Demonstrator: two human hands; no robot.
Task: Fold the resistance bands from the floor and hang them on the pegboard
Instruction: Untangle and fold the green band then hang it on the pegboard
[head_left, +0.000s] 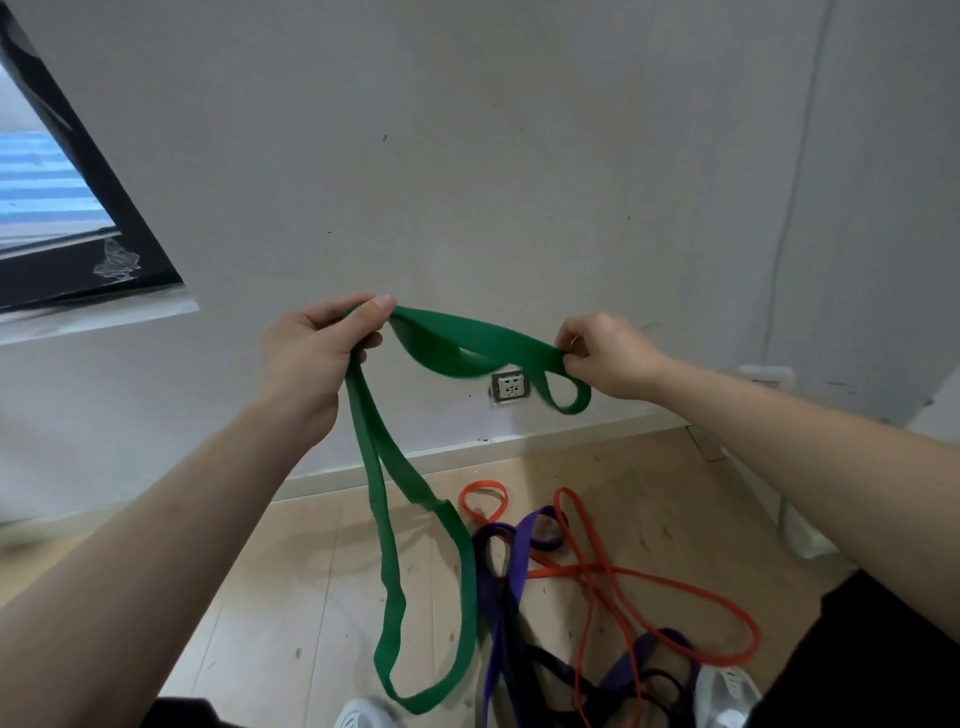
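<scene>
I hold a wide green resistance band (470, 340) up in front of the wall. My left hand (311, 353) pinches it between thumb and fingers, and a long loop hangs from there down towards the floor. My right hand (602, 356) grips the band's other end, with a short loop drooping below it. On the wooden floor lie an orange band (587, 566), a purple band (511, 587) and a black band (558, 667), tangled together. No pegboard is in view.
A wall socket (510, 387) sits low on the white wall behind the green band. A dark-framed window (67, 208) is at the upper left. My white shoes (727, 691) stand beside the tangled bands. A white object (766, 376) sits by the wall at right.
</scene>
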